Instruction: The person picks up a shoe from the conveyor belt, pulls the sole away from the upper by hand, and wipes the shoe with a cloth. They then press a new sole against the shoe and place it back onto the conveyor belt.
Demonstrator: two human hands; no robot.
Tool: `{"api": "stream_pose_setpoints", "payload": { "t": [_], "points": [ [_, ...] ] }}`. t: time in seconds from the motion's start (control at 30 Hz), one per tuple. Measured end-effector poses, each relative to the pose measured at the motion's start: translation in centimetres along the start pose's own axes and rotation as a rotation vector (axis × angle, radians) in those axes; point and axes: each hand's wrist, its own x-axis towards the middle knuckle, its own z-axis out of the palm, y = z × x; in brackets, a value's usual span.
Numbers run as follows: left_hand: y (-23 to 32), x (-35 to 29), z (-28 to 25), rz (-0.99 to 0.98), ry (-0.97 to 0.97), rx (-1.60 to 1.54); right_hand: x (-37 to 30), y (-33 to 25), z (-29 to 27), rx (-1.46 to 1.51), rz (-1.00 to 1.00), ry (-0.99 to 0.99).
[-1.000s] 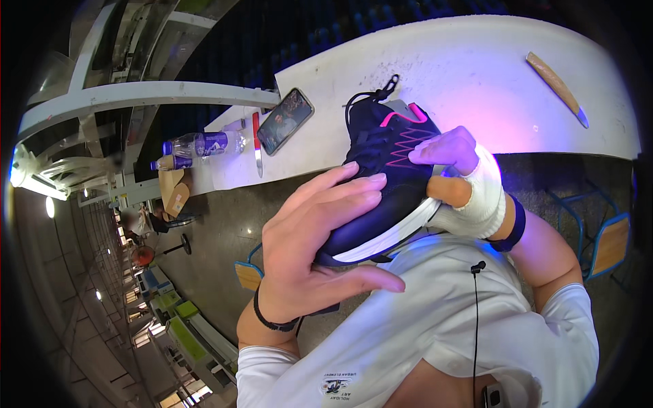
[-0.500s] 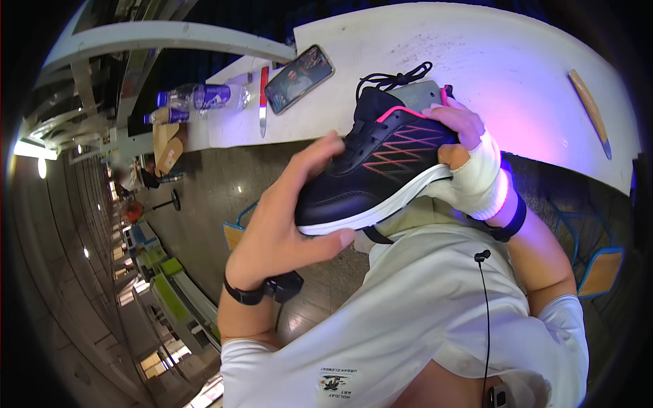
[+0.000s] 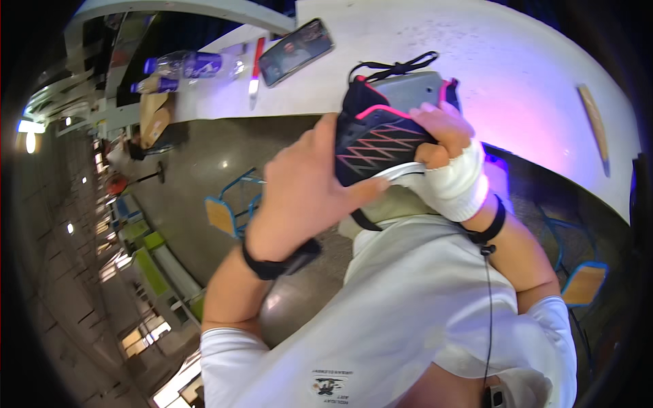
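A black sneaker [image 3: 381, 146] with pink trim, a pink zigzag side pattern and a white sole hangs in front of my body, near the table's front edge. A grey insert like a shoe last [image 3: 410, 92] fills its opening, and black laces [image 3: 398, 66] are tied in a bow above. My left hand [image 3: 303, 183] is closed round the toe end, hiding most of it, with the thumb along the sole. At the heel, my right hand [image 3: 445, 139], in a white knitted cuff or partial glove with bare fingers, grips the shoe's side and the insert's edge.
On the white table [image 3: 517, 88] lie a phone [image 3: 296, 53] with a lit screen, a red-handled knife [image 3: 256, 71], plastic bottles [image 3: 197, 65] and a wooden-handled tool [image 3: 594, 126]. Blue-framed stools [image 3: 228, 211] stand below on either side.
The sneaker has turned so its toe points more toward my left palm and its opening shows more. My left hand has slid up and covers more of the toe. The view has shifted slightly.
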Motion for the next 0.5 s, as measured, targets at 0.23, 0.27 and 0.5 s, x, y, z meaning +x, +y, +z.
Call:
{"api": "stream_pose_setpoints", "payload": {
  "t": [0.23,0.27,0.5],
  "points": [
    [2.4,-0.2,-4.4,0.437,-0.018,-0.631,-0.2,1.3,-7.5,0.266,0.223,0.289],
    [4.5,0.2,-3.1,0.548,0.043,-0.541,1.2,2.2,-10.1,0.268,0.009,0.294],
    [7.3,1.8,10.2,0.560,0.372,-0.880,6.3,-3.3,-19.5,0.265,0.138,-0.250]
  ]
}}
